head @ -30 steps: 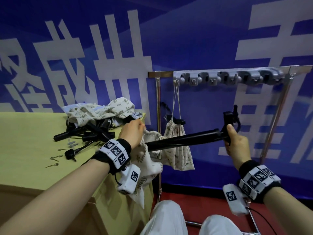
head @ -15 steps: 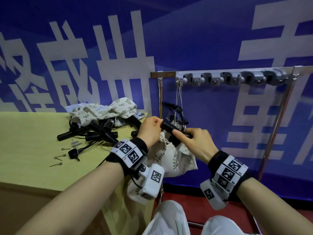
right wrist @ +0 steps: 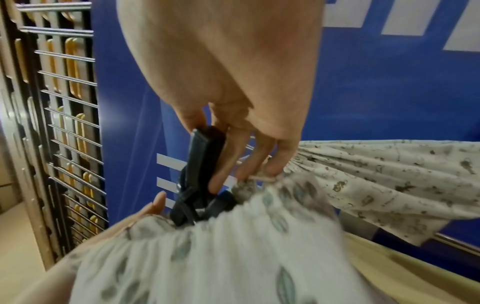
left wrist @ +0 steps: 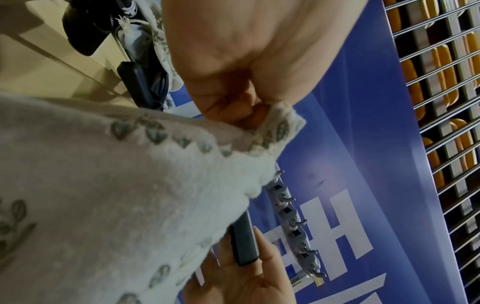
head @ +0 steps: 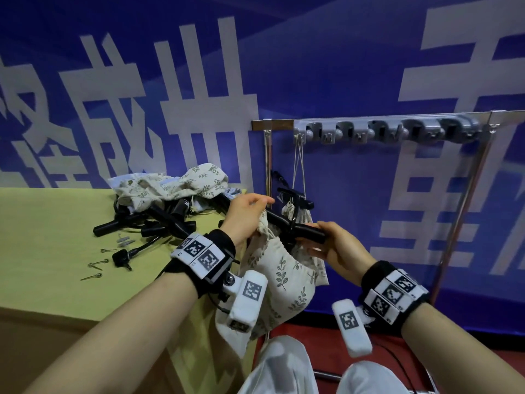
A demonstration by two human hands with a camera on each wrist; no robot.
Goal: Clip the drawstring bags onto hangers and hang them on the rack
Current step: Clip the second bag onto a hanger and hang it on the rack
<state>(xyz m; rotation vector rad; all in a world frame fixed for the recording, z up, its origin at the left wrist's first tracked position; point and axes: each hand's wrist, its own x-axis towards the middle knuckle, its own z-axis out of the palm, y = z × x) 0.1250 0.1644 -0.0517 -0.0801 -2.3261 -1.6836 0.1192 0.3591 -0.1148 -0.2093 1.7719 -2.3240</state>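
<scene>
A cream leaf-print drawstring bag hangs between my hands at the table's right corner. My left hand pinches its top hem; the left wrist view shows the hem gathered in the curled fingers. My right hand grips the end of a black clip hanger, which lies across the bag's mouth. In the right wrist view the fingers curl round the black clip above the bag. Whether the clip bites the cloth is hidden.
A metal rack with a grey hook strip stands to the right. Another bag hangs from its leftmost hook. On the yellow table lie a pile of bags, black hangers and small metal pins.
A second ago my right hand held the hanger stretched out to the right. It has swung in to the bag's top, and both hands now sit close together.
</scene>
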